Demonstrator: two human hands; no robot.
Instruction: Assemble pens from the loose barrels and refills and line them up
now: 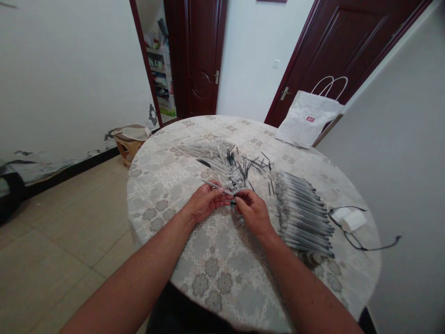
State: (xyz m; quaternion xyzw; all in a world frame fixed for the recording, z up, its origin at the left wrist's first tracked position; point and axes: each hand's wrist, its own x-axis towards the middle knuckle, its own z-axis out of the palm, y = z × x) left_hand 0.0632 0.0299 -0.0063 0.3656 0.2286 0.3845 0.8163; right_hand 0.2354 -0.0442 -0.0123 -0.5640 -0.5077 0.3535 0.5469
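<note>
My left hand (205, 202) is closed around a thin, pale pen barrel (210, 183), whose far end sticks out to the upper left. My right hand (253, 211) pinches at the barrel's near end, where a small dark bit shows between the fingertips; its exact kind is hidden. Just beyond both hands lies a loose heap of whitish pen barrels (208, 150). Thin black sticks (255, 164) are scattered across and beside that heap. To the right of my right hand, many grey and dark pens (308, 213) lie side by side in a neat stack.
A patterned cloth covers the round table (212, 273). Black-framed glasses (354, 243) rest near its right edge, by a white folded packet (352, 219). A white paper bag (309, 118) stands at the back right. Left of the table is a stool (127, 146).
</note>
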